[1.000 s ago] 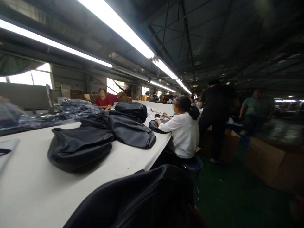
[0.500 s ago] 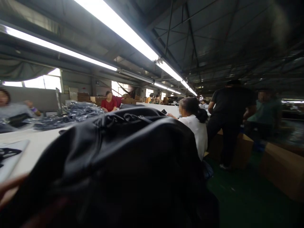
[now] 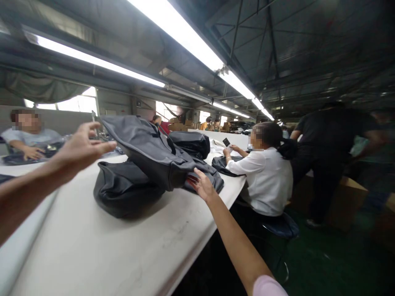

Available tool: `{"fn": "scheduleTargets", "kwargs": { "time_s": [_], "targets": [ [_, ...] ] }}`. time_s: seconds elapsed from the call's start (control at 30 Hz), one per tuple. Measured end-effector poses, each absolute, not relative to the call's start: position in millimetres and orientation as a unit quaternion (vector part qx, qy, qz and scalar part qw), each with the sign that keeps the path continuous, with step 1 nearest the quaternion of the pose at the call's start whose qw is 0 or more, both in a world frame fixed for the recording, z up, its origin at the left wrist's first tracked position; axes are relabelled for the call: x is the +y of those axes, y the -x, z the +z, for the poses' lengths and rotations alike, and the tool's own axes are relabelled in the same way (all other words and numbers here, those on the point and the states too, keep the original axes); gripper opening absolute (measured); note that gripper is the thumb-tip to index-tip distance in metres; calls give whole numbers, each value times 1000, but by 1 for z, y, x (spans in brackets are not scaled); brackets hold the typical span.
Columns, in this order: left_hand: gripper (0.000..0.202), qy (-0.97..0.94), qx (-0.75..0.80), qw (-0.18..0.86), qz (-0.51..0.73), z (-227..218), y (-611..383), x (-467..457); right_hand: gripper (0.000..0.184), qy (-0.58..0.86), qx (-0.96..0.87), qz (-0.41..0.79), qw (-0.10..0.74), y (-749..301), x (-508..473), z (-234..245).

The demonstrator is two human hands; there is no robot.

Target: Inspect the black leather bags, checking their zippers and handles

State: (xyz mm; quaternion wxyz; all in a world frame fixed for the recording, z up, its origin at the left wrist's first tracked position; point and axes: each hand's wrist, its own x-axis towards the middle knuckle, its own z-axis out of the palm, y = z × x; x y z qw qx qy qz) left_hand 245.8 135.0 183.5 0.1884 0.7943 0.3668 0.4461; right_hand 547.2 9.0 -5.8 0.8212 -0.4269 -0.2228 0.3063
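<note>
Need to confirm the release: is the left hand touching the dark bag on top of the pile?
Apart. The head view shows background between the open left hand and the dark bag on the pile.

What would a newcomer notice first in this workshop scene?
The eye goes first to the dark bag, tilted on top of another black bag in the middle of the long white table. The left hand is open near its upper corner and the right hand touches its lower edge. Next come the bright ceiling light strips overhead and a seated person in a white shirt at the table's right side.
</note>
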Motion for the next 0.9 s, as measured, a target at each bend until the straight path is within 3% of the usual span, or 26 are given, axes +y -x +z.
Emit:
{"fn": "scheduleTargets", "kwargs": {
  "time_s": [0.1,0.17,0.3,0.37,0.53,0.73,0.9],
  "targets": [
    [107,-808,384,238,378,93,-193,140,71,459,-273,292,793,-511,31,-34],
    [108,-785,426,284,349,28,-149,146,78,503,-354,199,763,-489,38,-52],
    [62,-790,418,174,415,-72,-80,153,73,550,-572,-162,586,-461,56,-64],
    [46,-796,392,121,446,-98,-64,148,77,531,-629,-264,503,-445,68,-60],
    [43,-790,420,108,434,-113,-69,122,74,432,-760,-330,356,-379,101,-60],
    [41,-672,491,321,453,-111,-75,122,54,417,-856,-253,170,-334,167,-70],
    [55,-570,518,440,462,-114,-53,141,53,487,-836,-201,152,-350,223,-71]
  ]
}}
